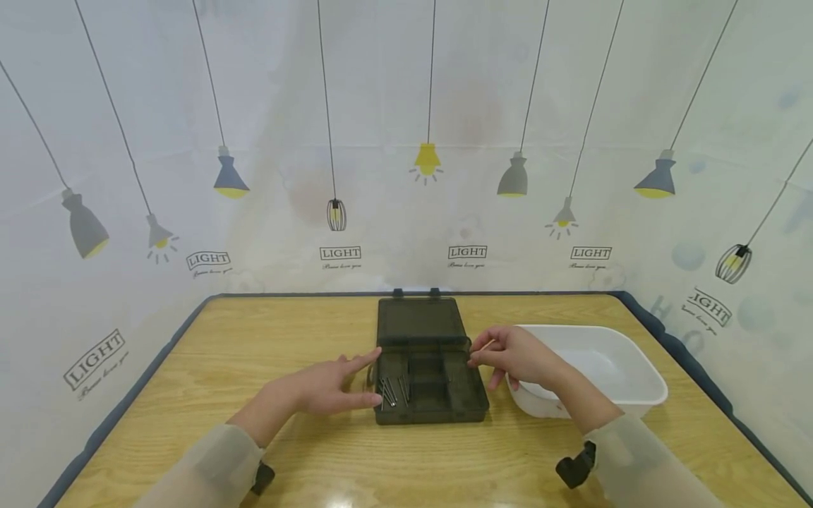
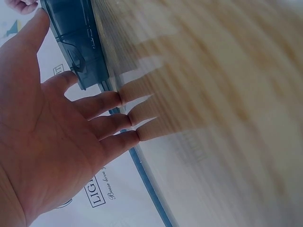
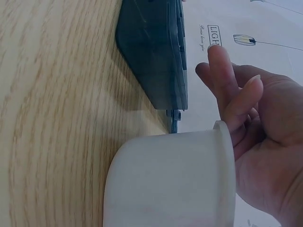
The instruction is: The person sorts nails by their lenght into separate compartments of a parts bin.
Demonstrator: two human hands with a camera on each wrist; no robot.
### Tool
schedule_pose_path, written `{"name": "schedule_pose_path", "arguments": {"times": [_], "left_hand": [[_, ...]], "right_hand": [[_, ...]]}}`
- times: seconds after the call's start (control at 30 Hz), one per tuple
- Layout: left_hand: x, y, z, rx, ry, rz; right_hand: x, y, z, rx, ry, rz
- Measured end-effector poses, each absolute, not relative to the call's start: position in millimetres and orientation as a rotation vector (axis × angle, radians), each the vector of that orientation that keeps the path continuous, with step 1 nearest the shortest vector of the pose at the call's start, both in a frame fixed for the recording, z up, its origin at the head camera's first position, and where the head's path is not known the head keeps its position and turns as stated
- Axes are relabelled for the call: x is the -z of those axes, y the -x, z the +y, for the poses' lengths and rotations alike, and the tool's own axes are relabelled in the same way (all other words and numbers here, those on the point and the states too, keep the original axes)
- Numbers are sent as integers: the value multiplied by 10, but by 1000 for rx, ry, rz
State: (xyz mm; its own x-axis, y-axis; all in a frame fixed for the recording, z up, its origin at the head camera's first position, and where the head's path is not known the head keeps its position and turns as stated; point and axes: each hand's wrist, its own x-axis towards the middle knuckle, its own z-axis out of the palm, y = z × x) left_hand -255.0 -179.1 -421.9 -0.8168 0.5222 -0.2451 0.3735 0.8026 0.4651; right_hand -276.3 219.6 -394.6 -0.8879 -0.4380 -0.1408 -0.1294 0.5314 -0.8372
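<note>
A dark translucent compartment box [image 1: 432, 416] lies on the table with its lid [image 1: 420, 321] folded back. Several thin metal pins or nails [image 1: 389, 391] lie in its left compartments. My left hand [image 1: 320, 386] is spread at the box's left side, thumb and index finger at its edge; the left wrist view shows its fingers extended, the palm bare. At the box's right edge is my right hand [image 1: 521, 358], thumb and index finger brought close together. Whether something small is between those fingertips cannot be made out. Its other fingers are bent near the rim of a white basin [image 3: 165, 179].
The white basin stands right of the box, partly behind the right forearm. Under everything is a wooden table [image 1: 254, 331] with a dark blue edging. A pale cloth printed with lamps [image 1: 387, 233] surrounds it at the back and sides.
</note>
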Motion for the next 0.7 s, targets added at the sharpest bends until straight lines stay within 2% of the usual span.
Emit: {"name": "schedule_pose_path", "arguments": {"times": [0.7], "left_hand": [[4184, 2518, -1781, -577, -655, 2622]], "right_hand": [[3878, 2772, 2721, 1288, 396, 2550]]}}
